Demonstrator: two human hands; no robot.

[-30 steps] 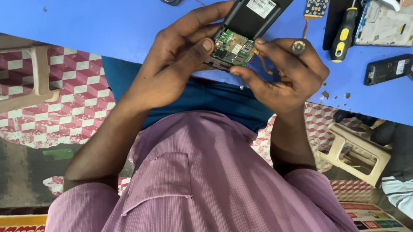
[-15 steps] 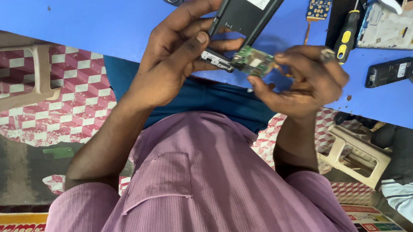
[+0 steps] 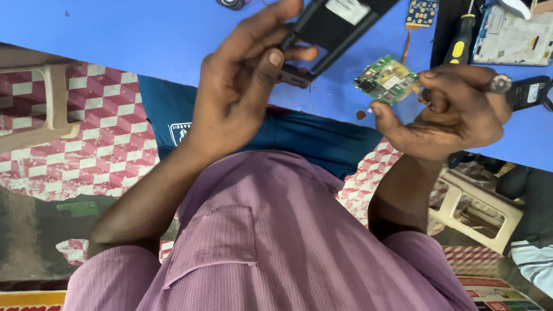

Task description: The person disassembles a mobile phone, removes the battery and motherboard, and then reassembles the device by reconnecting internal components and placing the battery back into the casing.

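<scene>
A single camera on the person's head looks steeply down over the chest and purple shirt [image 3: 280,248], so the scene appears turned over, with the blue table [image 3: 128,31] along the top edge and the floor below. It sits close, both forearms filling the middle. The table's far side is cut off, so its extent probably cannot be judged.

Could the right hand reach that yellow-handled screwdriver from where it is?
Probably yes: the screwdriver lies just beyond the right hand on the blue table, nothing between. But its fingers already pinch a green circuit board.
</scene>
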